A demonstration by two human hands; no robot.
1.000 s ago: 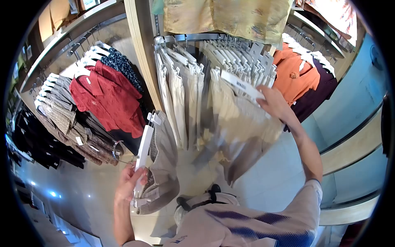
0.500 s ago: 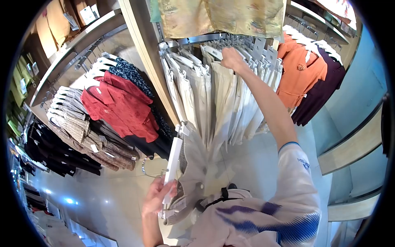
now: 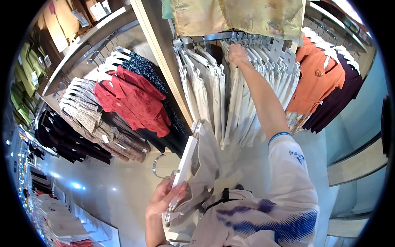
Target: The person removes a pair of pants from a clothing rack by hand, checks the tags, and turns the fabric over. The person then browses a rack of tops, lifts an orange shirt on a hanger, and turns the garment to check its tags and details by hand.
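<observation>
My left hand (image 3: 164,195) is closed around a white hanger (image 3: 184,166) at lower centre, its metal hook pointing left. Greyish-beige trousers (image 3: 205,162) hang from that hanger's clips. Up at the rail, my right hand (image 3: 238,54) is closed at the top of the cream trousers (image 3: 235,99); its fingers are largely turned away, and what exactly they grip is hidden. White and cream trousers (image 3: 197,90) hang on both sides of a narrow gap to the left of that hand.
A red shirt (image 3: 131,99) and patterned tops hang on the left rack. Orange garments (image 3: 314,78) and dark trousers (image 3: 337,99) hang at right. A wooden post (image 3: 164,57) divides the racks. Yellowish printed cloth (image 3: 238,16) hangs above the rail. Curved wooden shelves (image 3: 358,162) stand at far right.
My right hand went from holding a hanger with cream trousers away from the rack to the rail, among the hanging trousers. My left hand still holds its hanger, now further right in view.
</observation>
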